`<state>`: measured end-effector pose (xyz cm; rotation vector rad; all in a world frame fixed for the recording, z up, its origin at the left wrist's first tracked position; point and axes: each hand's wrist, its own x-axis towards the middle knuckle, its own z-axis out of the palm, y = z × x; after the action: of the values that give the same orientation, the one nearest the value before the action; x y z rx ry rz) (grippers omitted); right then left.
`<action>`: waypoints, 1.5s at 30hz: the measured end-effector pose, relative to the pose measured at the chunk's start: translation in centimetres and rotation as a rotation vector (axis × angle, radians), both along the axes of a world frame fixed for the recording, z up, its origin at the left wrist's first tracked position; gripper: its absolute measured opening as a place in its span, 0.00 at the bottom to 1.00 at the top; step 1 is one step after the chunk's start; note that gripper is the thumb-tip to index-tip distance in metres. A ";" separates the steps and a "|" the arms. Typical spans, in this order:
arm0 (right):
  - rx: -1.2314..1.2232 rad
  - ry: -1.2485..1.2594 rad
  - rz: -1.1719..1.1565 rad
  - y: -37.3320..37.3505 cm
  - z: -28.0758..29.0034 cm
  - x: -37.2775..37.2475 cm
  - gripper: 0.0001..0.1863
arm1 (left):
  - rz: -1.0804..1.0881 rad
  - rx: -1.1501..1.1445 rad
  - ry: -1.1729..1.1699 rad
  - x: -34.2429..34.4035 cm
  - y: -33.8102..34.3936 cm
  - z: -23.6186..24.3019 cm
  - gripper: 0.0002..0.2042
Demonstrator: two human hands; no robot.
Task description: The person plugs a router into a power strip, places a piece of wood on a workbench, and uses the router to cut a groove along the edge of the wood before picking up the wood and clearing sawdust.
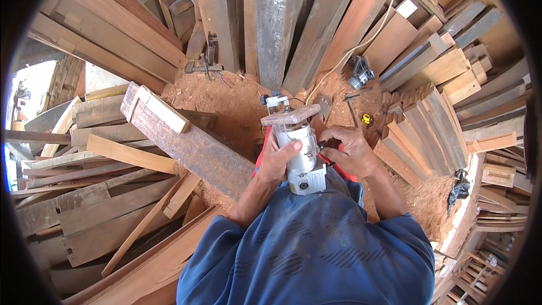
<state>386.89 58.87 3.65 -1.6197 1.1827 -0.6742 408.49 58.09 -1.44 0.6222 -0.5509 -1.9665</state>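
A silver trim router (303, 162) is held upside down near my lap, its clear base plate (291, 115) and a metal guide bracket (276, 100) facing away from me. My left hand (274, 157) is wrapped round the router's body, thumb across the front. At the router's right side, my right hand (354, 151) has its fingers curled and pinched at a small dark knob (320, 146). Its fingertips partly hide the knob. Something red shows behind the router, mostly covered by it and my hands.
A thick plank (195, 144) slants on my left with a pale wood block (161, 114) on it. Ahead, tall boards (274, 22) stand over sawdust. A corded power tool (360, 72) and yellow tape measure (366, 118) lie ahead right; stacked timber (432, 130) lies right.
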 end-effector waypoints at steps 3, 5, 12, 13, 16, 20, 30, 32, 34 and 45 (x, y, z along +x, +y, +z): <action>-0.085 0.027 -0.002 0.1 -0.3 0.2 0.12 | 0.011 0.017 0.005 -0.2 0.3 -0.1 0.31; -0.097 0.001 -0.042 0.4 -0.7 0.3 0.11 | 0.006 0.012 0.018 -0.3 0.2 0.0 0.31; 0.061 -0.229 -0.342 2.2 -0.3 -0.7 0.10 | 0.019 -0.024 -0.028 -0.2 -0.4 0.3 0.37; 0.145 -0.138 -0.309 2.6 0.0 -1.5 0.12 | 0.025 -0.018 -0.013 0.0 -0.4 0.3 0.37; 0.363 0.044 -0.186 4.3 0.6 -2.8 0.18 | 0.046 0.000 0.038 0.2 -0.5 0.8 0.35; 0.454 -0.150 -0.081 6.6 -0.4 -0.6 0.31 | 0.065 -0.007 0.043 -0.3 -0.7 0.8 0.34; 0.452 -0.713 -0.318 8.1 -6.2 3.9 0.47 | 0.096 -0.070 -0.065 -1.2 -0.3 0.8 0.26; 0.390 -0.761 -0.285 7.6 -5.6 4.3 0.46 | 0.125 -0.131 -0.105 -1.3 -0.1 1.0 0.25; 0.368 -0.774 -0.266 7.5 -4.9 4.2 0.44 | 0.110 -0.144 -0.110 -1.5 -0.2 1.0 0.26; 0.372 -0.771 -0.254 8.5 -5.5 3.8 0.38 | 0.081 -0.182 -0.191 -1.3 0.0 0.1 0.29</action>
<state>390.71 67.33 -1.86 -0.7767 0.8617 -1.0467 407.17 58.07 -1.34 0.7098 -0.8009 -1.7676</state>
